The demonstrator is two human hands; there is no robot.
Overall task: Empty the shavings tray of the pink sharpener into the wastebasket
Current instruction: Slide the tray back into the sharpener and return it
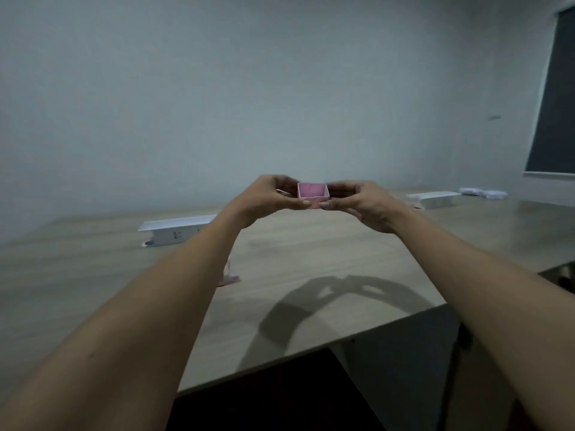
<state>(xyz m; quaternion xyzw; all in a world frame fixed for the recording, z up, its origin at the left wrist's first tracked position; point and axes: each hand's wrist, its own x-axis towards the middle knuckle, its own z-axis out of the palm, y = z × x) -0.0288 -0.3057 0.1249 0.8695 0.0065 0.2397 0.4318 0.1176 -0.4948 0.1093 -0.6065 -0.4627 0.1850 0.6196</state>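
Across the lower frame runs the tabletop (311, 259). Above it, at centre, the left hand (267, 197) and right hand (361, 203) each pinch one end of the pink tray (312, 194), held level. No wastebasket shows; I judge the next move must find it, then tip.

Two bare forearms, from lower corners of frame to centre. No sleeves, watch or rings visible. Left hand (267, 197) and right hand (357, 202) ungloved, short nails; frame slightly blurred.
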